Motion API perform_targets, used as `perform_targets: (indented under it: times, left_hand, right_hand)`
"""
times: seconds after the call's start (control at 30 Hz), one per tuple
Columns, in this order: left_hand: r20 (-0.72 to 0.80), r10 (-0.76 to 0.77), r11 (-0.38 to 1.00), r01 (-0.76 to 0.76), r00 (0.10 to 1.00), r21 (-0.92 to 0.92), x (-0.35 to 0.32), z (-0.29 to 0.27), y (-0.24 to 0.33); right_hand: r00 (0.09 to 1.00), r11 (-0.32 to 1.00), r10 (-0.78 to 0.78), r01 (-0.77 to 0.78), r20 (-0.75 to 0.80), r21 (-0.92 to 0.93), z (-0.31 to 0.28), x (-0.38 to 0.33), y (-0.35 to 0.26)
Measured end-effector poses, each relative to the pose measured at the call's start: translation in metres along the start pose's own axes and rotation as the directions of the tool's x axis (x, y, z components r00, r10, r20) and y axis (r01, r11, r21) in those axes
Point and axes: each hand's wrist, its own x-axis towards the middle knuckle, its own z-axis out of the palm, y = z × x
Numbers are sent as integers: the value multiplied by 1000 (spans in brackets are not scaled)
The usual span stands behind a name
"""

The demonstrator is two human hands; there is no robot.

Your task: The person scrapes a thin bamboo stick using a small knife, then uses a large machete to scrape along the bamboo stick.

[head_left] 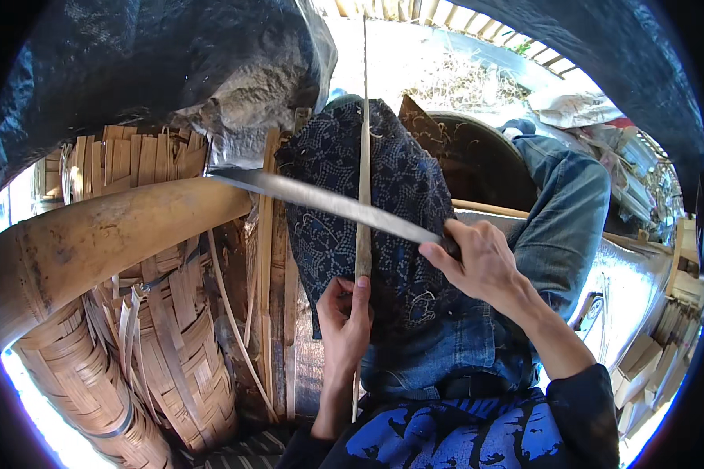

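A long, thin bamboo strip (365, 156) runs away from me over the dark patterned cloth (407, 168) on my lap. My left hand (346, 319) pinches the strip near its lower part, thumb on top. In my right hand (481, 256) is a long-bladed knife (321, 197), its dark handle mostly hidden by my fingers. The blade lies across the strip, above my left hand, and points to the far left. Its tip end reaches near a thick bamboo pole (125, 234).
Woven bamboo baskets (172, 352) stand at the left below the pole. Dark plastic sheeting (156, 62) hangs at the far left. A dark round basin (477, 160) sits beyond my bent knee. Bamboo pieces (657, 352) are stacked at the right, near plastic bags (630, 180).
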Motion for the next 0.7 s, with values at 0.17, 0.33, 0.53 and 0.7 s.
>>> perform_targets:
  times: [0.17,0.33,0.53,0.7]
  left_hand:
    - [-16,18,1000,-18,1000,-3,7,1,-2]
    - [-50,42,999,-40,998,30,4,7,-1]
    - [-83,81,985,-67,993,159,-1,11,-2]
    - [-96,95,983,-78,991,163,-10,10,-5]
  right_hand:
    - [998,993,-19,25,52,-118,5,-4,-1]
    - [999,977,-47,50,19,-210,4,4,1]
    - [998,968,-59,48,-38,-248,12,7,-1]
    - [979,965,-115,70,-168,-253,26,41,9]
